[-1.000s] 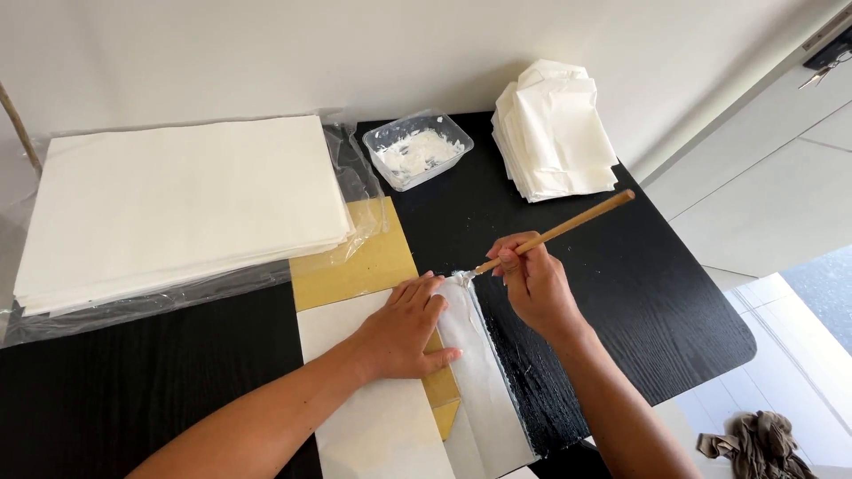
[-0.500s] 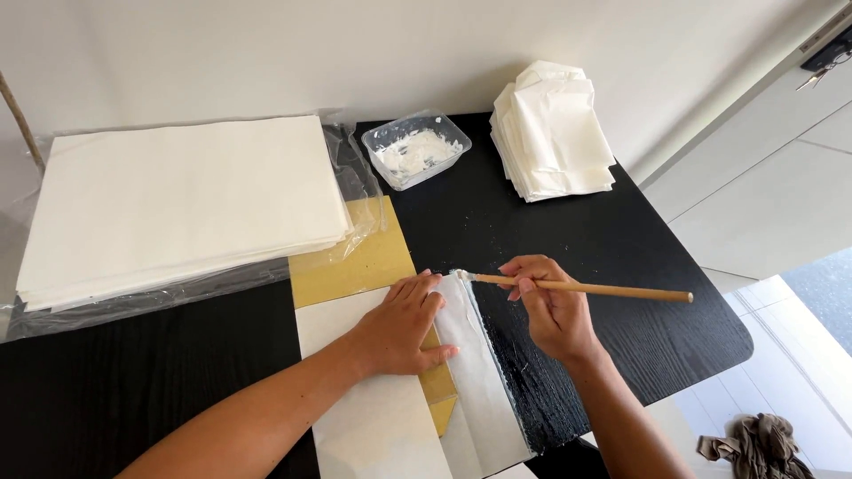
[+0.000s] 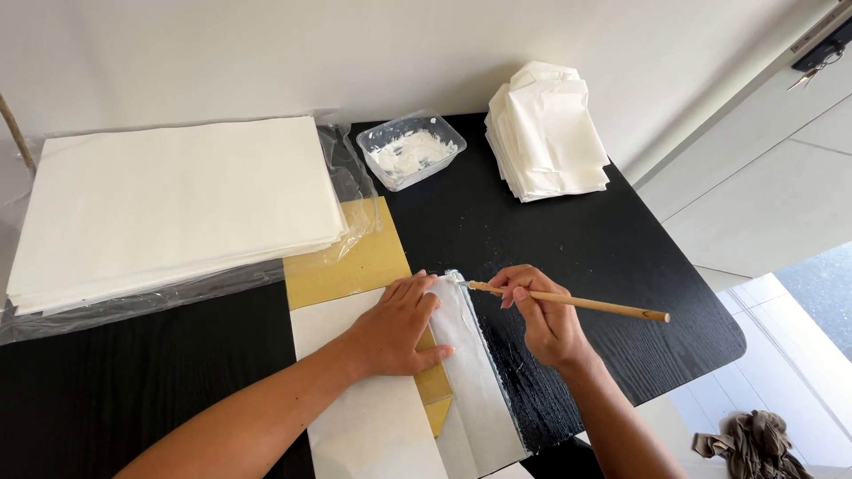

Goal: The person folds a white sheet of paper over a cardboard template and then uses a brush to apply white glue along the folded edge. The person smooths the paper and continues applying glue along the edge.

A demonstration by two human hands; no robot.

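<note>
On the black wood-grain counter [image 3: 621, 266], the left hand [image 3: 395, 324] lies flat with fingers spread, gripping nothing, pressing a white paper sheet [image 3: 373, 417] down over a yellow-brown card [image 3: 355, 262]. The sheet's folded flap [image 3: 475, 372] stands just right of that hand. The right hand [image 3: 541, 319] has its fingers closed around a thin wooden-handled brush [image 3: 568, 302], its tip touching the flap's top corner, the handle pointing away to the right.

To do this stroke well, I judge the flat hand should pin the sheet firmly while the brush draws paste evenly down the flap's edge. The clear plastic tub of white paste [image 3: 413, 151] sits beyond the flap, towards the wall.
</note>
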